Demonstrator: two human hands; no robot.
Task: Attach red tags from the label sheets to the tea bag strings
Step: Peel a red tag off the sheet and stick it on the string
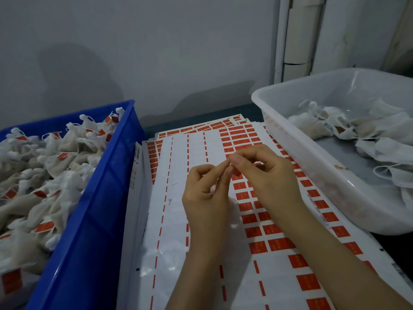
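Blue bin (107, 175), left side of the tabletop (196, 117): filled with white tea bags (44, 175), many carrying a red tag on the string.

White translucent bin (324, 182), right side: holds a looser layer of untagged bags (380, 135), with part of its floor bare.

Label sheets (201, 144): stacked flat between the two bins, fanned at the far end. On the top sheet the left columns are stripped to white backing with red dashes. Red tags (277, 243) are in rows on its right columns.

Hands: both are above the centre of the top sheet. The left hand (205, 193) has its fingers curled round a tea bag (212, 190), of which only a little shows, index finger extended. The right hand (268, 173) has thumb and fingertips drawn together against that index fingertip. What it pinches cannot be told.
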